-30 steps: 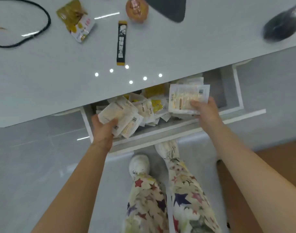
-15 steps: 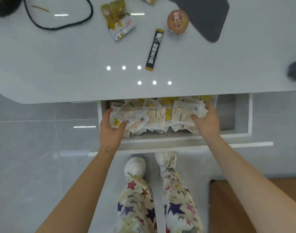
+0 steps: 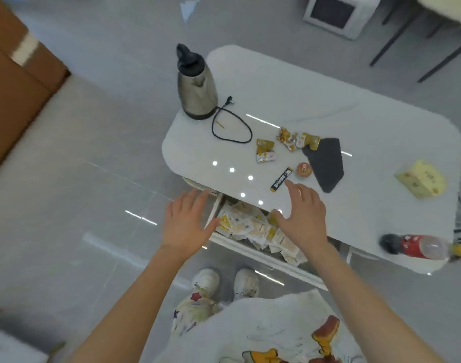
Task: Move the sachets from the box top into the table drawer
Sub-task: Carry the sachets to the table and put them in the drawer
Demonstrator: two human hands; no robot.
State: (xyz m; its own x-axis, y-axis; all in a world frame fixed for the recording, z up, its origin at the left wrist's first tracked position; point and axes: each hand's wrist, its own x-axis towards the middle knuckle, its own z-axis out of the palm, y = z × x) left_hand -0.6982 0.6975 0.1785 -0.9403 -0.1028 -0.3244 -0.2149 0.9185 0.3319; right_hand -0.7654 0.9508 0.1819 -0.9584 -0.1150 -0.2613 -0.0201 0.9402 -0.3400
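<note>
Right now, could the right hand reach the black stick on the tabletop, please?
Probably yes: the right hand is open and empty, right beside the black stick, with nothing between them.

**Hidden, Cropped, Blurred**

Lost beneath the tabletop [image 3: 315,106]: the rear of the drawer [image 3: 214,209]. Covered in part by the right hand [image 3: 302,218]: the sachets [image 3: 243,226], print too blurred to read. Cropped at the left edge: the box [image 3: 12,74]. Smeared by blur: the bottle [image 3: 420,247].

Pale and yellow sachets [image 3: 253,226] heaped loose in open white table drawer [image 3: 253,251].
</note>
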